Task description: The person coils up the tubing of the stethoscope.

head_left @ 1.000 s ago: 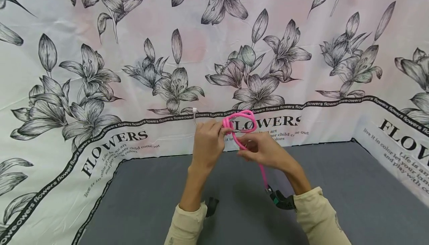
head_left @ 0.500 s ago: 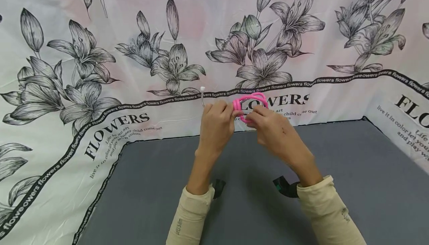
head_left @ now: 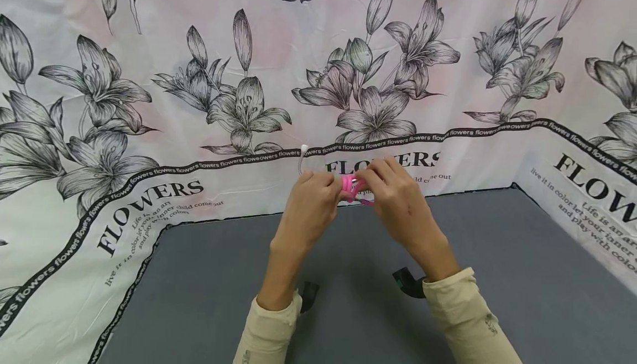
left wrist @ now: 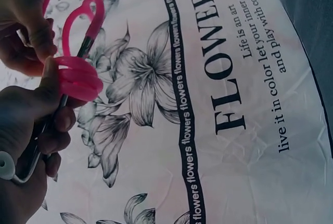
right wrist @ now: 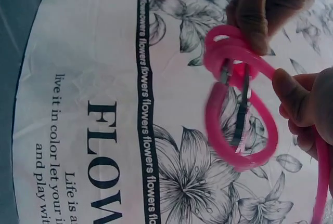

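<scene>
A stethoscope with pink tubing (right wrist: pixel 213 120) is held up in front of the patterned cloth. My left hand (head_left: pixel 308 203) grips its metal ear tubes, thumb against the pink coil (left wrist: pixel 80 81) wound around them. One bent ear tube ends in a white ear tip (left wrist: pixel 6 166), which sticks up above the left hand in the head view. My right hand (head_left: pixel 403 203) pinches a strand of the tubing (right wrist: pixel 265 68) close beside the coil. Beyond the coil, the tubing makes an open loop (right wrist: pixel 268 125) in the right wrist view. The stethoscope's far end is hidden.
A grey tabletop (head_left: pixel 239 275) lies below both hands. Behind it hangs a white and pink cloth (head_left: pixel 278 37) printed with black lilies and lettering. Dark wrist straps (head_left: pixel 409 284) show at the sleeves (head_left: pixel 465 308).
The right hand has come in from lower right to right beside the coil, after holding a strand lower down. The pink loop above the hands is now mostly hidden in the head view.
</scene>
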`<state>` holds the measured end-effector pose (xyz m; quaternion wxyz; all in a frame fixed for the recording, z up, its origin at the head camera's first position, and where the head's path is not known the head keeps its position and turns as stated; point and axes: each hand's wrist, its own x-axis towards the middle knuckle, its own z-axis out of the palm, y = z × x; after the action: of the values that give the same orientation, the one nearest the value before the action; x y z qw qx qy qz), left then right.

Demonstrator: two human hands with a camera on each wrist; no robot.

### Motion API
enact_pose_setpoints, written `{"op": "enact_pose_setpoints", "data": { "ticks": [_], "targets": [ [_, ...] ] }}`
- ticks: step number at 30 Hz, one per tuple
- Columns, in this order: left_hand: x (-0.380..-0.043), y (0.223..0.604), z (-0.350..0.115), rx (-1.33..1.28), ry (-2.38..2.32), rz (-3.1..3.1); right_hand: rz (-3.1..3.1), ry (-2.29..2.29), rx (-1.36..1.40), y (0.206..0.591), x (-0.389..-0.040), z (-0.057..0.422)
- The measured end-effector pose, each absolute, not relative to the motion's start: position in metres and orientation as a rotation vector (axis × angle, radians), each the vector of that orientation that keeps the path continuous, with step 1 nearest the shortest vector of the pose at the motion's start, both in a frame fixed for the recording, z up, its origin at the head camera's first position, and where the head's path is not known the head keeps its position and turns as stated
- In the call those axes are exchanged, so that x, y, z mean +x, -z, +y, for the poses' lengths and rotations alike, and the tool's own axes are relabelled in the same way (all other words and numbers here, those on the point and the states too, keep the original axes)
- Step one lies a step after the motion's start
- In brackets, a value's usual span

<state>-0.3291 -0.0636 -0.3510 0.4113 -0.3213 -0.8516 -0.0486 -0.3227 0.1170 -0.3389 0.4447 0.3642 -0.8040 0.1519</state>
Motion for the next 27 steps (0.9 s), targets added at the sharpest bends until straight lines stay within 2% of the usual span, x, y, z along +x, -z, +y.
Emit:
{"op": "enact_pose_setpoints", "data": {
  "ticks": [14, 20, 27],
  "targets": [
    [-0.329, 0.346, -0.067, -1.122, 0.101, -2.108, -1.944, -0.530, 0.927, 0.332, -0.342, 0.144],
    [-0.328, 0.341, -0.071, -1.258, 0.287, -2.055, -1.875, -0.759, 1.003, 0.332, -0.355, 0.156],
    [-0.329, 0.337, -0.067, -1.294, 0.501, -2.013, -1.939, -0.839, 1.020, 0.341, -0.367, 0.167]
  ]
}}
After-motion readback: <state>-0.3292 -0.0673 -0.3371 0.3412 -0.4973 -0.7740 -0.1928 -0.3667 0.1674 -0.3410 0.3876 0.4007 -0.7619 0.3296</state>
